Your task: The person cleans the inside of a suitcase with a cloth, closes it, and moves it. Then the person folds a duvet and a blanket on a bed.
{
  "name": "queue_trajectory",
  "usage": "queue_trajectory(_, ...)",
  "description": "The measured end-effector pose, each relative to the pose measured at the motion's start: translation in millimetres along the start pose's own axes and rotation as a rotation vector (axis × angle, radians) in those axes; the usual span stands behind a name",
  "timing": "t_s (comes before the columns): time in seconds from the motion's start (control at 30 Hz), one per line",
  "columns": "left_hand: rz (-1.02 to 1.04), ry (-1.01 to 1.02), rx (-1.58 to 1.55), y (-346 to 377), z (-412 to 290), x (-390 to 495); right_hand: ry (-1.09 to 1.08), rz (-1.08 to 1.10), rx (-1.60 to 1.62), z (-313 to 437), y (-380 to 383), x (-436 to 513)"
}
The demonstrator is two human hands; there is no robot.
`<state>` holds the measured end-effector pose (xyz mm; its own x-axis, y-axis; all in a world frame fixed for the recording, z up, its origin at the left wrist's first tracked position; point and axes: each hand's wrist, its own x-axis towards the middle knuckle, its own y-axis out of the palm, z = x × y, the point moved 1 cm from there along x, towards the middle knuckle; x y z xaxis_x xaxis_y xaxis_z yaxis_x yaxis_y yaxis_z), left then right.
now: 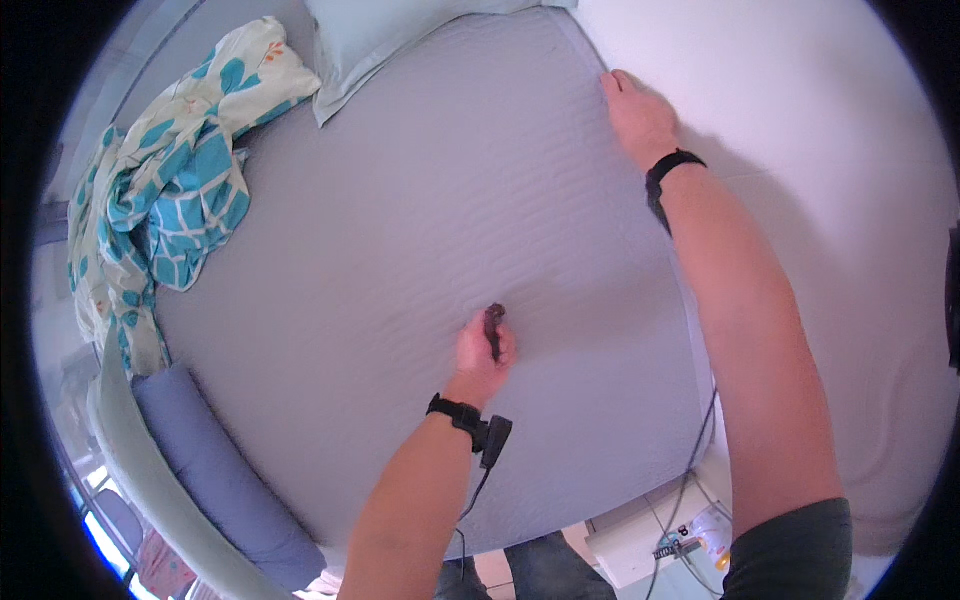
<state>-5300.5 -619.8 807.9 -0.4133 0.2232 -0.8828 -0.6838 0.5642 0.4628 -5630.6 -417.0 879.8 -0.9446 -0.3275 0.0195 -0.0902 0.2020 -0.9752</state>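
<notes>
My left hand [484, 352] is closed around a small, elongated dark brown object [493, 324]; its exact kind is unclear. The hand is over the middle of a bed covered with a grey-lilac quilted mattress pad [390, 247]. At the bed's far right edge, my right hand [641, 116] touches the pad's border beside the white wall [795, 82]. Its fingertips are partly hidden, so I cannot tell whether they grip the border. Each wrist has a black band, and a cable hangs from the left one.
A crumpled white-and-teal patterned quilt [187, 150] lies at the left. Beyond the pad is a pale pillow [382, 37]. A blue-grey bolster [225, 472] runs along the lower left edge. Loose cables [682, 487] hang near a white cabinet [630, 551] at the lower right.
</notes>
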Motion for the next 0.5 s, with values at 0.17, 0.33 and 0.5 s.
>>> queue_trajectory(0.17, -0.032, 0.058, 0.137, 5.0, 1.1, -1.6, 0.012, 0.128, -0.112, 2.4, 0.7, 8.0)
queue_trajectory(0.33, -0.049, 0.082, 0.108, 11.0, -0.7, -0.8, 0.099, 0.062, -0.023, 1.4, 14.1, 8.0)
queue_trajectory(0.5, -0.082, 0.040, 0.047, 7.7, 0.6, 3.5, 0.232, -0.291, 0.488, 29.7, -11.6, -34.5)
